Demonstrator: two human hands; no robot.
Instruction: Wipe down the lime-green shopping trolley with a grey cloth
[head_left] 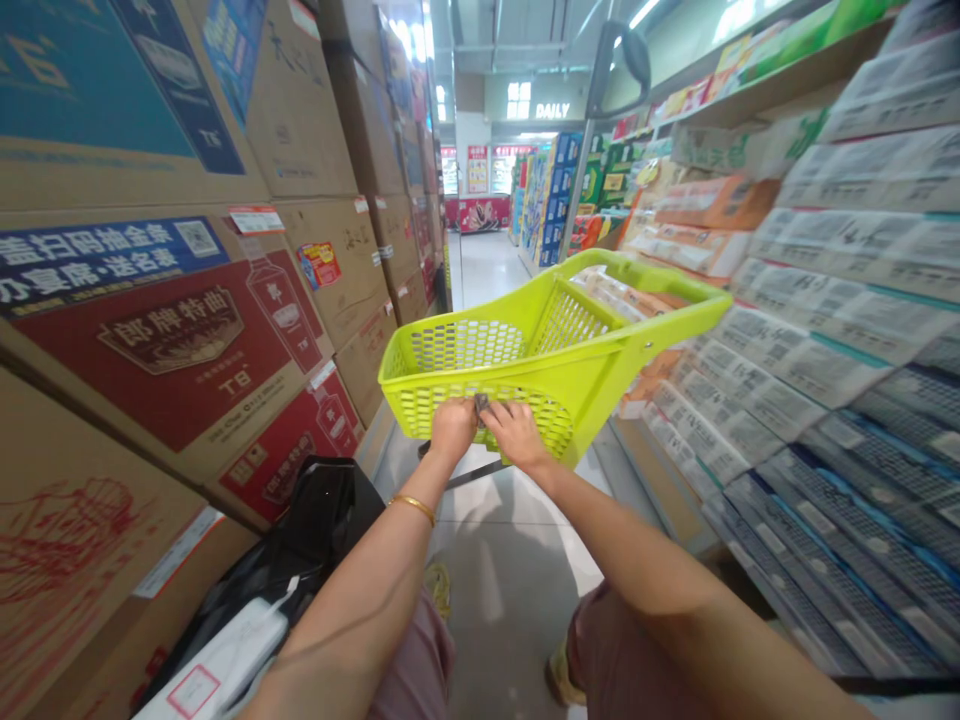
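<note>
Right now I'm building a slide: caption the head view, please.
Left hand and right hand at a small grey piece beside a lime-green shopping cart.

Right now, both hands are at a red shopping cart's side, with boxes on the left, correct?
Not quite: the head view shows a yellow-green shopping cart. The left hand and right hand are at its side, with boxes on the left.

Person, bare forearms (386,575). Thin plain gold-coloured bangle (413,507), rounded, on left wrist (431,478). Dusky mauve-brown trousers (626,650), loose-looking, plain fabric. Yellowish shoes (438,588), only partly visible below the trouser legs; shoe details too blurred to tell.
</note>
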